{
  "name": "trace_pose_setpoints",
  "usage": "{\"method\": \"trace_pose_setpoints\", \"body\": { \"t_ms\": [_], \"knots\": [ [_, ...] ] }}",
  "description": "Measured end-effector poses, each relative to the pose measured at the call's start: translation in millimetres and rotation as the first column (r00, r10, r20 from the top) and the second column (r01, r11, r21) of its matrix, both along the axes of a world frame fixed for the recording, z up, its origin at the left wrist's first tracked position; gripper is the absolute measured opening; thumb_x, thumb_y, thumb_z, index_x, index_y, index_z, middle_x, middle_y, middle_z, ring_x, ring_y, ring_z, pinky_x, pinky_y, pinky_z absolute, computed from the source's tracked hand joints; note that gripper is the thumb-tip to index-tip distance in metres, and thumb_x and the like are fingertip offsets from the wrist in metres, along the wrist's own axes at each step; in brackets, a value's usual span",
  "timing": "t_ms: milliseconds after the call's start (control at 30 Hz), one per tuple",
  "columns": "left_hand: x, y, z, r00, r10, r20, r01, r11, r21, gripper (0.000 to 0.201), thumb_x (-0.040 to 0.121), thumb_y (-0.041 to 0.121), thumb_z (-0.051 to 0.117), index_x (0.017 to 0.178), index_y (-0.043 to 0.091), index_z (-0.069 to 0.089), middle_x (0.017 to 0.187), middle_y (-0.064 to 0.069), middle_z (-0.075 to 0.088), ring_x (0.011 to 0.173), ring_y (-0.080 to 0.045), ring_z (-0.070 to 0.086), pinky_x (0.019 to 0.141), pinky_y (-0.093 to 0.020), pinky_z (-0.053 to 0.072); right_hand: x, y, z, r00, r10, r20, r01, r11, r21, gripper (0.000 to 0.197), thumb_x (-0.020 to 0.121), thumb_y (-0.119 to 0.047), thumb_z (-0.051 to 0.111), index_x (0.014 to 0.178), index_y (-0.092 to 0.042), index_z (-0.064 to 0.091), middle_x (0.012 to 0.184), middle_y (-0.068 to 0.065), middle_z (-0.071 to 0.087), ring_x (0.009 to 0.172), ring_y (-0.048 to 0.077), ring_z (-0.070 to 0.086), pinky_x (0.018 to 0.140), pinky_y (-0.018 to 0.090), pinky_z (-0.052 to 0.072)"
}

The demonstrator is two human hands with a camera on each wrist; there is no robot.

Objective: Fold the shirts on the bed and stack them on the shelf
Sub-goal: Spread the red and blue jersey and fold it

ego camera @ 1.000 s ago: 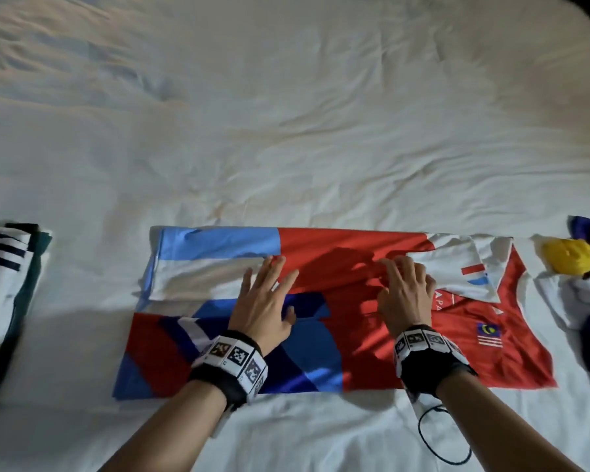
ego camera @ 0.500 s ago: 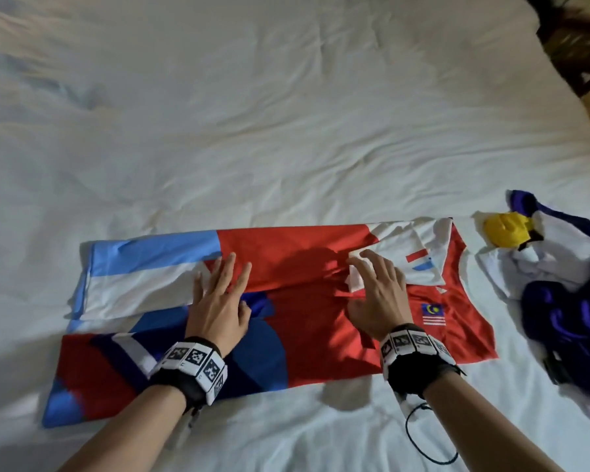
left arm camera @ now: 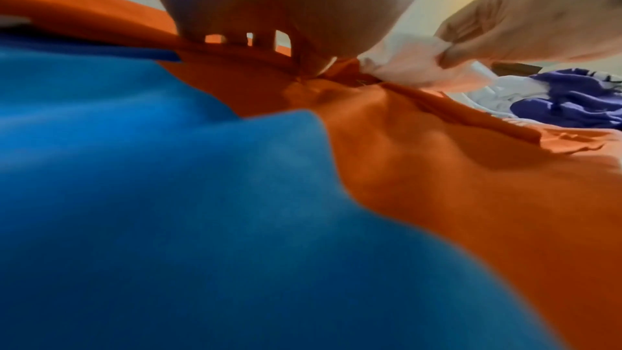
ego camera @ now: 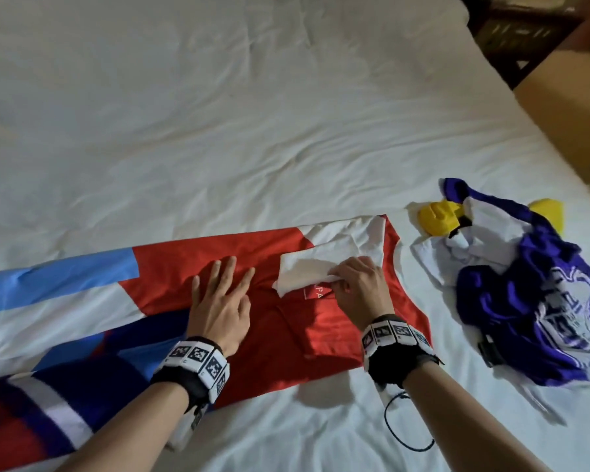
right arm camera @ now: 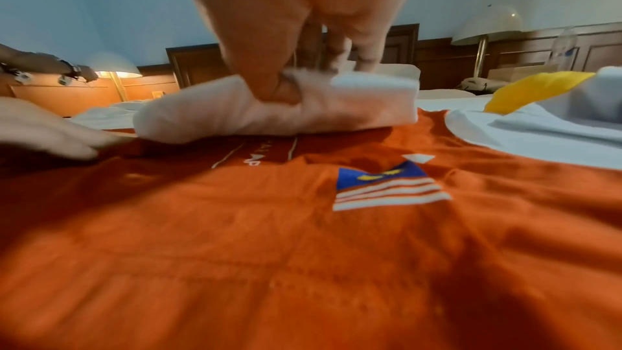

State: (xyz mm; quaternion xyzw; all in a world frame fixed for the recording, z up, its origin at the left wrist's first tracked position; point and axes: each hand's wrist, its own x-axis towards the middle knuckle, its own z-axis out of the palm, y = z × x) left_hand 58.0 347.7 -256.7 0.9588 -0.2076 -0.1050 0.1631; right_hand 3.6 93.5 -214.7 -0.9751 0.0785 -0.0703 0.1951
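While the left hand lies flat with straight fingers on the red shirt spread across the bed, the right hand pinches the shirt's white sleeve between thumb and fingers, just beside the left fingertips.

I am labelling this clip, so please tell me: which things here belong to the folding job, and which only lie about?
Belonging to the job:
- red and blue shirt, pressed flat by the left hand
- its white sleeve, pinched by the right hand
- purple and white shirt, crumpled, waiting
- bed

Lying about:
- yellow object beside the purple shirt
- bedside lamp
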Motion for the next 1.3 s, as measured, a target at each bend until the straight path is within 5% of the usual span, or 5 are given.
{"method": "trace_pose_setpoints", "body": {
  "t_ms": [200, 400, 500, 1000, 1300],
  "knots": [
    [-7.3, -56.2, 6.5, 0.996, -0.086, -0.007, 0.086, 0.996, -0.038, 0.063, 0.092, 0.048, 0.019, 0.152, 0.033, 0.025, 0.163, 0.001, 0.009, 0.15, -0.021, 0.005, 0.119, -0.053, 0.005, 8.6, 14.3, -10.8, 0.988, 0.043, -0.146, -0.036, 0.998, 0.046, 0.064, 0.082, -0.043, 0.039, 0.142, -0.025, 0.045, 0.155, -0.001, 0.033, 0.146, 0.023, 0.022, 0.118, 0.054, 0.014],
    [-14.9, -66.7, -16.0, 0.997, -0.071, -0.017, 0.072, 0.994, 0.084, 0.064, 0.097, 0.059, 0.001, 0.154, 0.034, 0.014, 0.163, 0.002, 0.008, 0.15, -0.023, 0.006, 0.117, -0.051, -0.004, 29.5, -36.0, -41.1, 0.861, -0.229, -0.454, 0.194, 0.973, -0.123, 0.069, 0.094, -0.063, 0.01, 0.153, -0.033, -0.008, 0.156, -0.006, -0.029, 0.143, 0.015, -0.029, 0.112, 0.063, -0.011],
    [-14.1, -67.2, -11.4, 0.997, -0.067, -0.039, 0.069, 0.996, 0.052, 0.063, 0.097, 0.058, 0.003, 0.154, 0.034, 0.014, 0.163, 0.001, 0.008, 0.15, -0.023, 0.006, 0.118, -0.052, -0.002, 24.4, -35.9, -32.6, 0.849, -0.39, -0.357, 0.36, 0.921, -0.15, 0.067, 0.098, -0.056, 0.016, 0.153, -0.03, -0.012, 0.159, -0.004, -0.024, 0.146, 0.018, -0.025, 0.11, 0.067, -0.012],
    [75.5, 222.7, -9.0, 0.957, 0.291, 0.01, -0.276, 0.895, 0.349, 0.066, 0.094, 0.056, 0.002, 0.151, 0.027, -0.014, 0.158, -0.002, -0.024, 0.149, -0.023, -0.015, 0.116, -0.056, -0.01, -45.0, 272.3, -43.3, 0.895, 0.343, -0.285, -0.363, 0.931, -0.02, 0.075, 0.09, -0.062, 0.033, 0.147, -0.014, 0.039, 0.16, 0.007, 0.023, 0.147, 0.027, 0.022, 0.106, 0.063, 0.015],
    [114.0, 284.8, 27.0, 0.945, 0.323, 0.046, -0.323, 0.909, 0.264, 0.037, 0.089, 0.021, 0.054, 0.126, 0.017, 0.052, 0.128, -0.007, 0.054, 0.122, -0.03, 0.047, 0.108, -0.052, 0.027, -32.8, 426.5, -24.2, 0.706, 0.669, -0.232, -0.672, 0.736, 0.077, 0.055, 0.051, -0.05, 0.07, 0.103, -0.033, 0.067, 0.116, -0.007, 0.058, 0.105, 0.021, 0.052, 0.083, 0.037, 0.056]
  ]
}}
